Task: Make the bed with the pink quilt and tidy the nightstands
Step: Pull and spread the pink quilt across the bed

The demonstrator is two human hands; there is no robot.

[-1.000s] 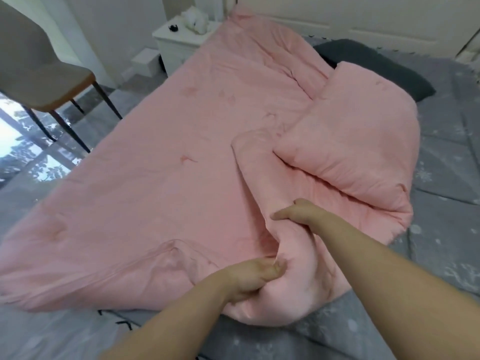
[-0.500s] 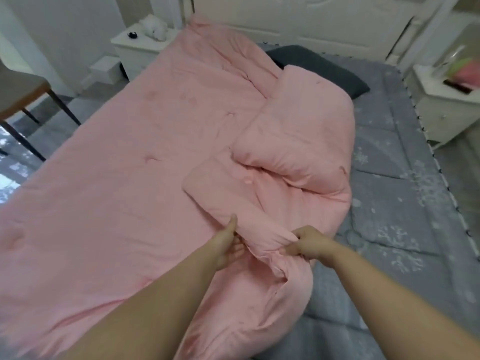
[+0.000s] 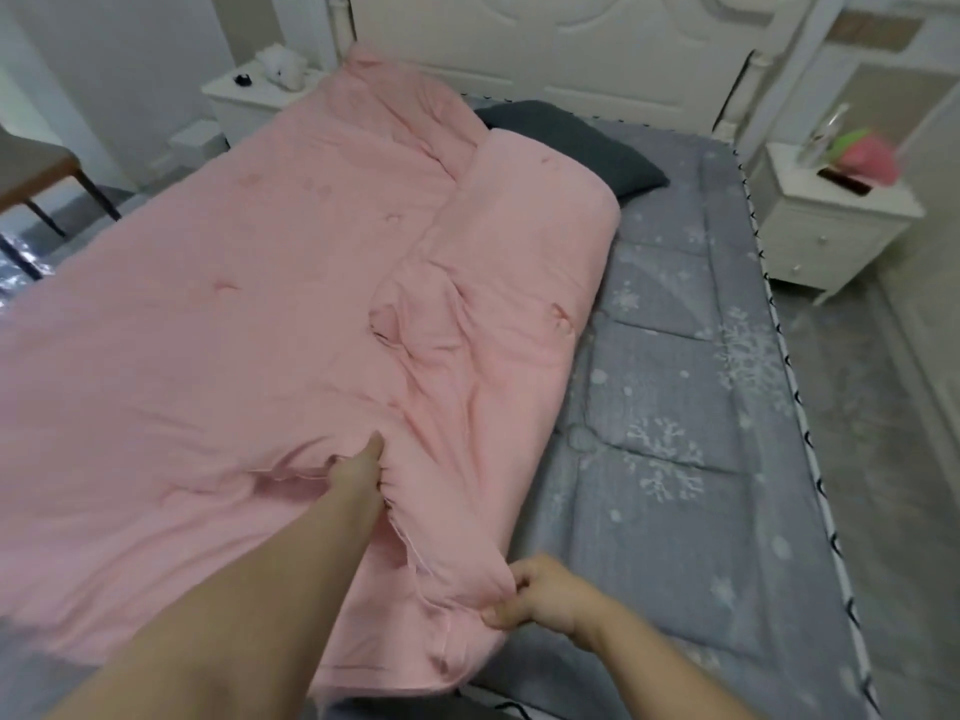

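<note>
The pink quilt [image 3: 249, 324] is spread over the left part of the bed [image 3: 675, 407], its right edge folded back on itself. A fold near the quilt's lower middle is gripped by the left hand [image 3: 358, 467], fingers buried in the fabric. The quilt's near right corner is pinched by the right hand [image 3: 540, 595]. A dark pillow [image 3: 571, 142] lies beyond the fold. A nightstand [image 3: 831, 226] stands at each side of the headboard [image 3: 545, 49].
</note>
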